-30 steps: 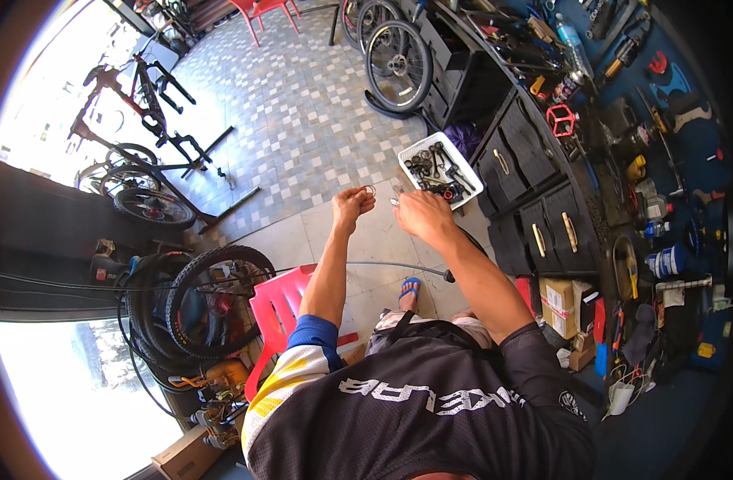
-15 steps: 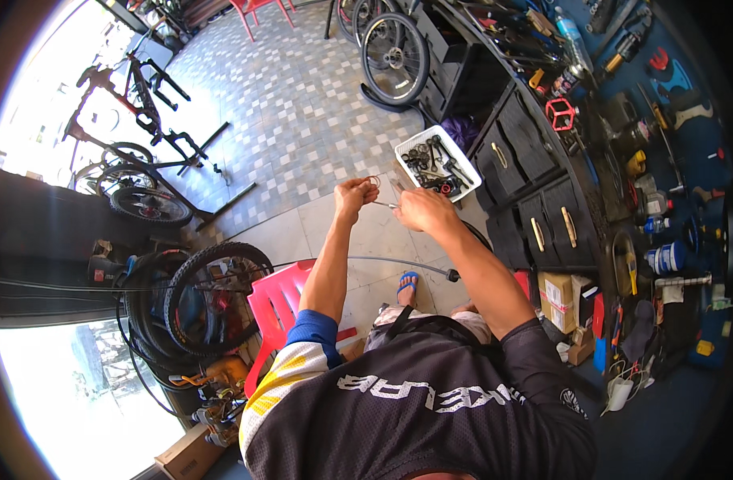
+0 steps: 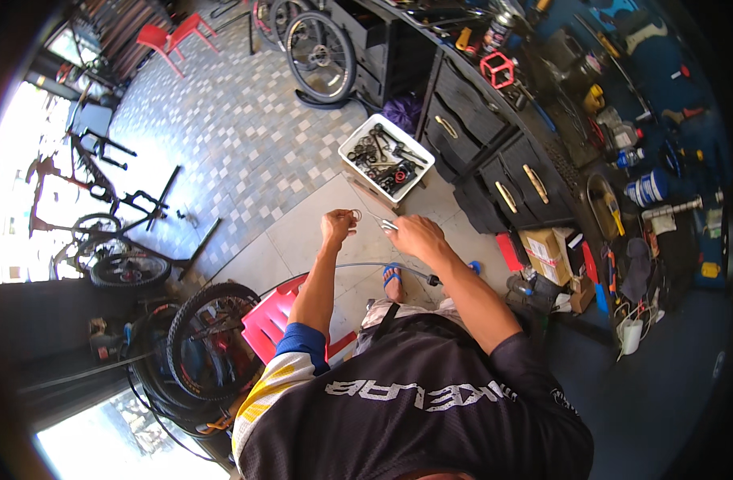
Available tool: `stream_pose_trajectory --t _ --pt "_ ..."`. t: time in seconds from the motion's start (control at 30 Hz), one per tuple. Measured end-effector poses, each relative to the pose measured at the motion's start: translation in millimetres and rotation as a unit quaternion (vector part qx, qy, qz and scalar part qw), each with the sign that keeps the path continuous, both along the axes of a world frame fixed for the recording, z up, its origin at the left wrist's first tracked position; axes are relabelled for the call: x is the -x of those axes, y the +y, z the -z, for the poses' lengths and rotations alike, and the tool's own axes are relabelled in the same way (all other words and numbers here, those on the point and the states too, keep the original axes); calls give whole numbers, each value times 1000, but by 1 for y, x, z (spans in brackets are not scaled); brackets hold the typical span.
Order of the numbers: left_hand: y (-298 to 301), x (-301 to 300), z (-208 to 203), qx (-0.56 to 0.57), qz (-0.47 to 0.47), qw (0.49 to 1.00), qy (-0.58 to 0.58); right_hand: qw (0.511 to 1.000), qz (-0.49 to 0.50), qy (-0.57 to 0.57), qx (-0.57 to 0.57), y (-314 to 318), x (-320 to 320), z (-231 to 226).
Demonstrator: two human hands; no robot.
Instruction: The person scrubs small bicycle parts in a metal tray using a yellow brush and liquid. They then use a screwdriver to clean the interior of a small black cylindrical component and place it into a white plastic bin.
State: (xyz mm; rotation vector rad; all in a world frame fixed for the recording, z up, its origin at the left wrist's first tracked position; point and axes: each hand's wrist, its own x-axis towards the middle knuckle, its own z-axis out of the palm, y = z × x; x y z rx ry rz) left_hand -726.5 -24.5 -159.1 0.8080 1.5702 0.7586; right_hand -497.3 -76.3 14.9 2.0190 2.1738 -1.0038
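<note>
While both arms reach out over the pale floor tiles, the person's left hand is raised with its fingers curled in, pinching a small metal ring at the fingertips. The right hand sits just beside it, a little lower and to the right, fingers closed around a thin silvery tool whose tip points toward the ring. Ring and tool tip are close together between the two hands; whether they touch is too small to tell.

Just beyond the hands stands a white plastic bin full of dark bicycle parts, resting near the foot of a black cabinet with brass-coloured drawer handles. A thin grey cable runs across the floor below the hands, past the person's foot in a blue sandal.

To the person's left, a red plastic chair stands close by the body, and beside it a bicycle wheel with a knobby tyre leans among other tyres. Farther off on the left, a bicycle stands on the checkered paving. A second wheel leans against the cabinet at the far end. On the right, the workbench top is crowded with tools, a red pedal and a cardboard box on the floor below.
</note>
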Motion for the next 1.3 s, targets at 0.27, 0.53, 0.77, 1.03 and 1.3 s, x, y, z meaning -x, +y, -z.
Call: stream_pose_trajectory --t 0.27,0.53,0.77,1.03,1.3 --pt "94 -89 32 8 129 983 128 962 223 -18 154 -99 -145 44" --pt "164 -146 28 22 123 956 266 919 391 -28 48 -173 -269 73" --pt "90 -216 52 108 334 888 298 926 376 11 16 -185 -353 88" --pt "7 -403 11 63 358 924 122 958 269 101 -3 -202 -445 97" --pt "-5 -565 -144 -270 387 867 158 958 244 148 -9 -219 -507 83"
